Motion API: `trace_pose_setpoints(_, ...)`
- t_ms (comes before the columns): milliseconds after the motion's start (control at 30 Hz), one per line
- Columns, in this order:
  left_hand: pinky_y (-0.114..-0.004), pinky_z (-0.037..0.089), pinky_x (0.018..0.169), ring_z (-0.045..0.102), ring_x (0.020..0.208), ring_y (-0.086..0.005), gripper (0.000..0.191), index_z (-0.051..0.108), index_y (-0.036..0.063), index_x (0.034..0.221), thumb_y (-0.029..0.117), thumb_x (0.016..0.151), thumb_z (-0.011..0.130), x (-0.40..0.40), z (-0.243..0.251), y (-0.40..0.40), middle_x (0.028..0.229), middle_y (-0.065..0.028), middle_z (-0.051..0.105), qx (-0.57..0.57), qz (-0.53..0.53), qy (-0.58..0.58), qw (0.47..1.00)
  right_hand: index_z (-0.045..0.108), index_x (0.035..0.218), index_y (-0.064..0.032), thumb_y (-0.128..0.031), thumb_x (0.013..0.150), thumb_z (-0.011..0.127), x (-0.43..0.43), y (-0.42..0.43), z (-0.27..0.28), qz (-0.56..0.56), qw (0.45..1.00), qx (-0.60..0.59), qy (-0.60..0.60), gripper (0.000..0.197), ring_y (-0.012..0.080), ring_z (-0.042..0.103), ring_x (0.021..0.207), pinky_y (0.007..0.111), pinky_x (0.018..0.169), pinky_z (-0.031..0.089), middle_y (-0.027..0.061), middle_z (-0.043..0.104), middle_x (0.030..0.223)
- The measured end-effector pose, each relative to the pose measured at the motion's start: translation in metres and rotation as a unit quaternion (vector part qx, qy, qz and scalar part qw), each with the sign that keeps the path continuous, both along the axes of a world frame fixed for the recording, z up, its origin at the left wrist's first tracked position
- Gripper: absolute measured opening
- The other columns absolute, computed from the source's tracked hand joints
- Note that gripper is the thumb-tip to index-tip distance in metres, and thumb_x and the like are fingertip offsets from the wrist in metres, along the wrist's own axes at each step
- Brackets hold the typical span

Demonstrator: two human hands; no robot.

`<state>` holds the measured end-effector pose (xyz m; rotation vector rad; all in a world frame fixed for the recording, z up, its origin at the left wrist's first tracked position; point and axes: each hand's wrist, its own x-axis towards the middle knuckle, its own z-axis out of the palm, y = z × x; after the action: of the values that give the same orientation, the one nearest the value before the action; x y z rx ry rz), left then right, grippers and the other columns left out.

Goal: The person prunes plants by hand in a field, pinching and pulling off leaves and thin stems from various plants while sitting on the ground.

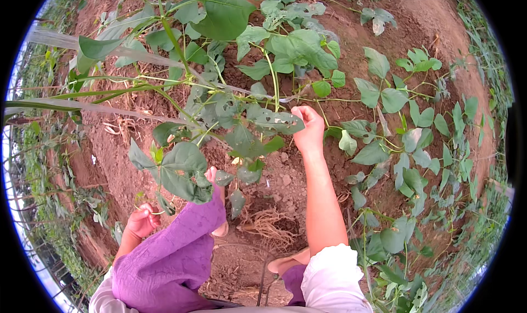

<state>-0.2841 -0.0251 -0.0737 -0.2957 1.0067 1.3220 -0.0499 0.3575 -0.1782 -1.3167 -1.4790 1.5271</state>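
My left hand [143,221], low on the left beside my knee, pinches a thin, curved green pod or stem [158,213]. Just above it droops a broad bean-like leaf [184,167] with torn, eaten patches. Farther forward, my right hand [309,129] reaches into the vines, thumb and forefinger drawn together. Its fingertips meet the tip of a hole-riddled leaf [276,120]; whether they grip the leaf, a stem or twine is unclear. An upright green stem [275,80] and translucent plastic twine [263,95] are close to these fingers.
Strips of plastic twine [123,110] and vine stems [119,91] stretch in from the left. Dry roots [271,226] lie on the reddish soil between my feet. More leafy plants [372,152] grow at right. A trellis [24,214] borders the far left.
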Motion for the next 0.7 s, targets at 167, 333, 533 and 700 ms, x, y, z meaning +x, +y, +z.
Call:
trace_pose_setpoints(167, -0.03, 0.04, 0.059, 0.046, 0.065, -0.0161, 0.01, 0.054, 0.0049, 0.08, 0.013, 0.075, 0.053, -0.005, -0.007, -0.004, 0.068, -0.0036, 0.046, -0.001, -0.004, -0.009, 1.0, 0.051, 0.094, -0.0011, -0.015, 0.07, 0.058, -0.024, -0.012, -0.043, -0.048, 0.994, -0.062, -0.072, 0.029, 0.0183, 0.054, 0.072, 0.031, 0.062, 0.043, 0.0097, 0.056, 0.084)
trace_pose_setpoints(333, -0.03, 0.04, 0.06, 0.046, 0.066, -0.0161, 0.01, 0.055, 0.0055, 0.08, 0.013, 0.075, 0.053, -0.003, -0.003, -0.012, 0.068, -0.0034, 0.047, -0.023, 0.01, 0.001, 1.0, 0.049, 0.097, -0.0067, -0.018, 0.068, 0.057, -0.052, -0.004, 0.004, 0.108, 0.97, 0.179, -0.125, 0.033, 0.0311, 0.051, 0.082, 0.039, 0.068, 0.041, 0.0127, 0.052, 0.091)
trace_pose_setpoints(533, -0.03, 0.04, 0.06, 0.046, 0.066, -0.0159, 0.01, 0.056, 0.0049, 0.078, 0.014, 0.074, 0.054, -0.004, -0.01, -0.014, 0.068, -0.0036, 0.048, -0.031, 0.006, -0.02, 0.999, 0.053, 0.089, -0.006, -0.019, 0.067, 0.058, -0.078, 0.017, 0.008, 0.248, 0.92, 0.217, -0.213, 0.026, 0.0313, 0.053, 0.078, 0.041, 0.071, 0.04, 0.0141, 0.055, 0.084)
trace_pose_setpoints(700, -0.029, 0.04, 0.06, 0.046, 0.065, -0.0157, 0.01, 0.056, 0.0045, 0.078, 0.013, 0.074, 0.054, -0.003, -0.011, -0.015, 0.066, -0.0039, 0.049, -0.043, 0.015, -0.021, 0.999, 0.054, 0.072, -0.0019, -0.018, 0.072, 0.054, -0.083, 0.048, 0.036, 0.315, 0.938, 0.08, -0.124, 0.016, 0.0281, 0.055, 0.066, 0.038, 0.06, 0.042, 0.0141, 0.056, 0.066)
